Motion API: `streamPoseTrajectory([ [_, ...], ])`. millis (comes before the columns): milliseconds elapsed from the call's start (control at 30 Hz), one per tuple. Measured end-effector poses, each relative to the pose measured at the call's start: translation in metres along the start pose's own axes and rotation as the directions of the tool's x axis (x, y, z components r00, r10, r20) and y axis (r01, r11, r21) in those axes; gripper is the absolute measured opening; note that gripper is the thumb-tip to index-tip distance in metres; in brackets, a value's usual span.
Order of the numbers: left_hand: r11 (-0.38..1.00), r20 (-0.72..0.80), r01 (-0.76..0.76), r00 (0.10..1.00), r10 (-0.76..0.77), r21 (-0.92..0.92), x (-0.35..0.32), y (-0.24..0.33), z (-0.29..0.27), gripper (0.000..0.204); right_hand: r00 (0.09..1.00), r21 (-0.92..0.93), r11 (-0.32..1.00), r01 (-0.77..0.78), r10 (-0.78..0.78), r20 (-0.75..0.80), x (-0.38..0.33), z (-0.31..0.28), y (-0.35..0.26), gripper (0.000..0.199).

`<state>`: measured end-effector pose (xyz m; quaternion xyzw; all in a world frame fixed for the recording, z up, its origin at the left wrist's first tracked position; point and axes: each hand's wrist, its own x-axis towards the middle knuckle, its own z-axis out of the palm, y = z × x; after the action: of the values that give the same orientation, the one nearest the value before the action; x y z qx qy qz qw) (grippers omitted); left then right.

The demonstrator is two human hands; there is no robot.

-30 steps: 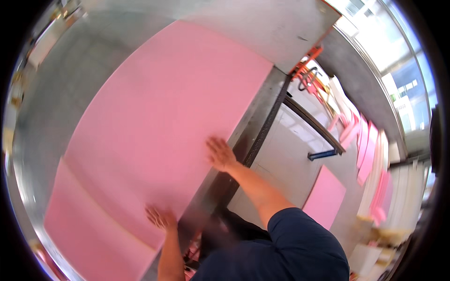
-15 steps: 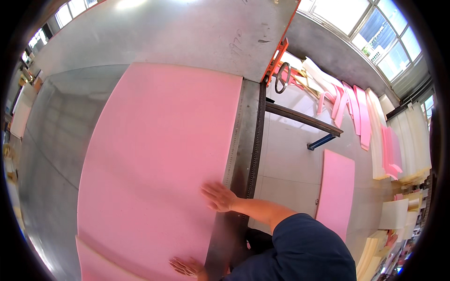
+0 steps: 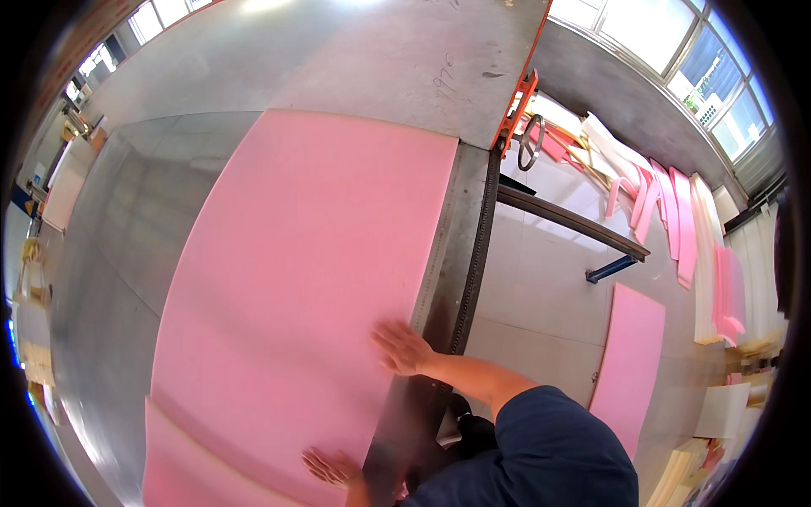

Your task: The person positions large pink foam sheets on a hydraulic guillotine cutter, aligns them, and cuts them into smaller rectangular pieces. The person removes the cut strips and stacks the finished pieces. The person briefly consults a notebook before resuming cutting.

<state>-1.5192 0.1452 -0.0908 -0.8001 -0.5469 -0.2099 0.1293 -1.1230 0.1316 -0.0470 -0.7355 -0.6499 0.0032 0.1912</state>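
A large pink foam sheet (image 3: 304, 253) lies flat on a grey metal table (image 3: 110, 270). My right hand (image 3: 404, 346) rests on it palm down near its right edge, fingers spread and slightly blurred. Lower down, my left hand (image 3: 331, 466) also lies flat on the sheet, fingers apart. Neither hand holds anything. Another pink foam piece (image 3: 198, 460) shows at the lower left, its edge forming a step over the large sheet.
A grey metal panel (image 3: 363, 68) rises beyond the sheet. At its right are an orange bracket (image 3: 512, 114) and a handwheel (image 3: 530, 142). A dark beam (image 3: 574, 221) juts out over the floor. Pink and cream foam strips (image 3: 646, 190) lie by the wall; a pink slab (image 3: 629, 363) stands nearer.
The view has shifted, so the table and sheet sit farther right in the picture. Both hands stay flat on the foam sheet, with only slight movement.
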Motion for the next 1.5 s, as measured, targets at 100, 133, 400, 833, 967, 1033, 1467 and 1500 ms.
streamPoseTrajectory([
  [100,0.998,0.063,0.050,0.997,-0.052,0.040,0.012,-0.018,0.003,0.063,1.000,0.022,1.000,0.010,-0.010,-0.005,0.023,-0.001,-0.013,0.066],
  [133,0.998,0.062,0.048,0.997,-0.050,0.036,0.013,-0.023,0.000,0.063,1.000,0.034,0.999,0.018,-0.018,-0.015,0.028,-0.003,-0.017,0.065],
  [400,0.928,0.163,0.360,0.925,-0.342,-0.096,0.007,-0.038,0.021,0.061,0.995,-0.025,0.995,0.101,-0.101,-0.007,0.088,0.032,-0.024,0.064],
  [833,0.910,0.134,0.384,0.921,-0.366,-0.156,0.122,-0.153,0.087,0.070,0.999,-0.173,0.985,0.026,-0.029,-0.016,0.206,0.109,-0.083,0.072],
  [967,0.894,0.149,0.414,0.908,-0.392,-0.169,0.101,-0.114,0.076,0.070,0.998,-0.175,0.983,0.052,-0.057,-0.025,0.176,0.098,-0.053,0.071],
  [1033,0.917,0.035,0.348,0.937,-0.348,-0.196,0.099,-0.117,0.081,0.069,0.996,-0.183,0.981,0.069,-0.079,-0.049,0.177,0.099,-0.051,0.071],
  [1467,0.911,0.081,0.395,0.918,-0.388,-0.118,0.123,-0.142,0.087,0.066,0.995,-0.173,0.983,0.063,-0.075,-0.065,0.201,0.108,-0.068,0.072],
  [1500,0.906,0.089,0.409,0.912,-0.401,-0.108,0.120,-0.142,0.090,0.066,0.996,-0.173,0.983,0.058,-0.068,-0.054,0.200,0.106,-0.066,0.072],
])
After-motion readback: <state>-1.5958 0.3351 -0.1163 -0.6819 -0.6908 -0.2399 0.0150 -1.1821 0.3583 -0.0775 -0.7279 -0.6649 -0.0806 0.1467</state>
